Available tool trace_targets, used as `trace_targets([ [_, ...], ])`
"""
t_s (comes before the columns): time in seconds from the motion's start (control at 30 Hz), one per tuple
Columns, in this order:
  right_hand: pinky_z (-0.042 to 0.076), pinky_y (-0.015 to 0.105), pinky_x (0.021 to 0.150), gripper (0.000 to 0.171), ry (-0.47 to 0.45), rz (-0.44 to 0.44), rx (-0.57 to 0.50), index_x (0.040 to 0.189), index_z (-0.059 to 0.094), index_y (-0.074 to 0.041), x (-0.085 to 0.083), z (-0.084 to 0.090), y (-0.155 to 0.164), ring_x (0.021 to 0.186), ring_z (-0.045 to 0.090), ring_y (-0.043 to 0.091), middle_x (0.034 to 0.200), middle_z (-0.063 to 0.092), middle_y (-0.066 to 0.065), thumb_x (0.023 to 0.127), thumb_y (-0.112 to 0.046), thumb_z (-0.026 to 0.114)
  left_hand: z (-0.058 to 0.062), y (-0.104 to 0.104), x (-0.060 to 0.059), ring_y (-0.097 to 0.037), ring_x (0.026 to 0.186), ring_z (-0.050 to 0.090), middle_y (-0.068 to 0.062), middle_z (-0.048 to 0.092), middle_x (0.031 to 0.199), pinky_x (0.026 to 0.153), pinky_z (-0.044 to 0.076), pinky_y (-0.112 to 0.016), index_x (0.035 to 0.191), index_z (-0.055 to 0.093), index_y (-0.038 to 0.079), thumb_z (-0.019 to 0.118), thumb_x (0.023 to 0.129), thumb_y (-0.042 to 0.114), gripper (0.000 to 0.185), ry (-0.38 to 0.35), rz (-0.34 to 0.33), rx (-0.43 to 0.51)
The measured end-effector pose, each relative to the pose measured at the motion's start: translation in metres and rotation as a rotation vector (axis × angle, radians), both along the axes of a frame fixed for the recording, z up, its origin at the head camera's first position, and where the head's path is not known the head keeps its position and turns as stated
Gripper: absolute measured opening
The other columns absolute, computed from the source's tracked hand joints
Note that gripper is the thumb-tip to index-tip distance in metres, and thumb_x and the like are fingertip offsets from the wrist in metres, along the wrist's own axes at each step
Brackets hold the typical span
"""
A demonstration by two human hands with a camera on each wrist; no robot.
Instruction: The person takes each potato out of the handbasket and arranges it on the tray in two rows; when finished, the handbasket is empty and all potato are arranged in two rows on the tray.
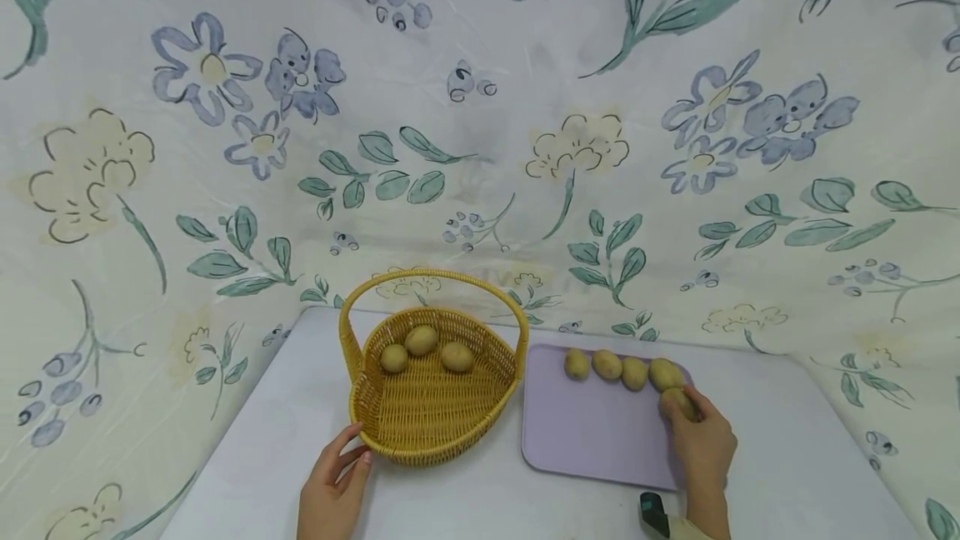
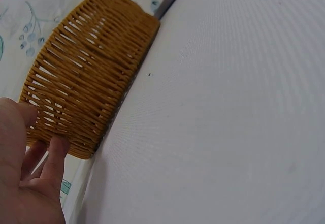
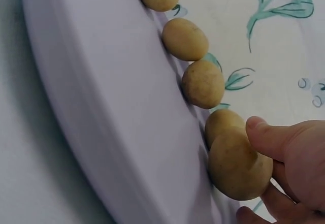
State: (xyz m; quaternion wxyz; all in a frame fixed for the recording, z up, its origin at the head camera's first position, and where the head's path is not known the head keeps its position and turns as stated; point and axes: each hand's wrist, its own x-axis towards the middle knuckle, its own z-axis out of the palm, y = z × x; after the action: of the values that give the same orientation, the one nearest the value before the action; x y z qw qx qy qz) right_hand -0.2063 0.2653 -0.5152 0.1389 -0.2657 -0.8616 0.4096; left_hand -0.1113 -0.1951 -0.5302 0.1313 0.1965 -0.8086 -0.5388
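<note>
A woven yellow basket (image 1: 431, 423) with a hoop handle stands on the white table and has three potatoes (image 1: 422, 341) in it. My left hand (image 1: 341, 473) rests against its near rim, fingers straight on the wicker (image 2: 76, 97). To the right lies a lilac board (image 1: 592, 432) with a row of several potatoes (image 1: 606, 365) along its far edge. My right hand (image 1: 701, 436) grips one more potato (image 1: 675, 401) at the row's right end, seen close in the right wrist view as the potato (image 3: 236, 165) under my thumb (image 3: 269, 135).
A flowered cloth (image 1: 480, 132) hangs behind and on both sides of the table (image 1: 262, 457). A small dark device (image 1: 654, 513) shows at my right wrist. The board's near half (image 3: 91, 102) is bare.
</note>
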Motion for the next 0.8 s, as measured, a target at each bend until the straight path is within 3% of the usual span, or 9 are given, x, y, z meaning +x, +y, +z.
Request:
trace_targets([
  [0.47, 0.032, 0.061, 0.11, 0.058, -0.024, -0.033, -0.029, 0.139, 0.046, -0.015, 0.0, 0.007, -0.004, 0.132, 0.036, 0.046, 0.142, 0.043, 0.021, 0.089, -0.039, 0.063, 0.002, 0.0, 0.001, -0.016, 0.111, 0.06, 0.0, 0.049, 0.135, 0.085, 0.054, -0.01, 0.133, 0.049, 0.026, 0.06, 0.091, 0.004, 0.049, -0.015, -0.013, 0.018],
  [0.67, 0.036, 0.062, 0.106, 0.055, 0.056, -0.067, -0.011, 0.135, 0.052, -0.013, 0.002, 0.015, -0.007, 0.13, 0.039, 0.047, 0.139, 0.047, 0.023, 0.087, -0.036, 0.066, 0.002, -0.001, 0.001, 0.007, 0.1, 0.056, 0.002, 0.05, 0.133, 0.084, 0.052, -0.007, 0.133, 0.05, 0.026, 0.061, 0.091, 0.003, 0.05, -0.006, -0.018, 0.031],
  [0.8, 0.042, 0.059, 0.103, 0.05, 0.105, -0.057, -0.013, 0.133, 0.054, -0.012, 0.006, 0.024, -0.012, 0.125, 0.045, 0.047, 0.139, 0.049, 0.019, 0.088, -0.032, 0.066, 0.002, 0.0, 0.001, 0.012, 0.097, 0.054, 0.001, 0.05, 0.133, 0.083, 0.052, -0.006, 0.133, 0.05, 0.026, 0.061, 0.09, 0.003, 0.049, 0.002, -0.014, 0.021],
])
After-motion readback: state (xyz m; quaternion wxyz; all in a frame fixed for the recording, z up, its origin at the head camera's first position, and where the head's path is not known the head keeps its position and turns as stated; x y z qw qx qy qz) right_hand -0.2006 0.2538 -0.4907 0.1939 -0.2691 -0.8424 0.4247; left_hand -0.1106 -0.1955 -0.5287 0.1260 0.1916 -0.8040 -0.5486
